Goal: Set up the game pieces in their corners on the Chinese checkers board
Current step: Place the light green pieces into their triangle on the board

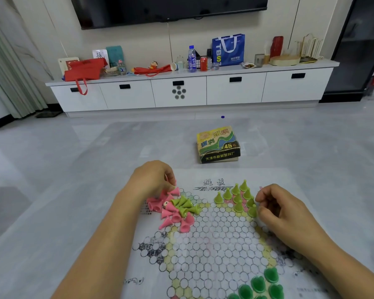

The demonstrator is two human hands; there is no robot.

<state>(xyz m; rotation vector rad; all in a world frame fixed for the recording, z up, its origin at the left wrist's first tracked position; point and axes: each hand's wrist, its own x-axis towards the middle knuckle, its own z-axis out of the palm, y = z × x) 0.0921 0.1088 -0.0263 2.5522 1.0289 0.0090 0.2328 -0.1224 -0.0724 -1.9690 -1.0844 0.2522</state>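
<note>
Pink cone (175, 190) pinched in left grip (153, 180), left of light green cones (238, 199); right grip (276, 208) curled, cannot tell if holding. Stand upright on one circle.

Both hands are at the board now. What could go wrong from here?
The right hand sits close beside the standing light-green pieces; a brush could topple them. By the left hand, pink pieces and fallen green pieces lie mixed; it might grab the wrong colour.
</note>
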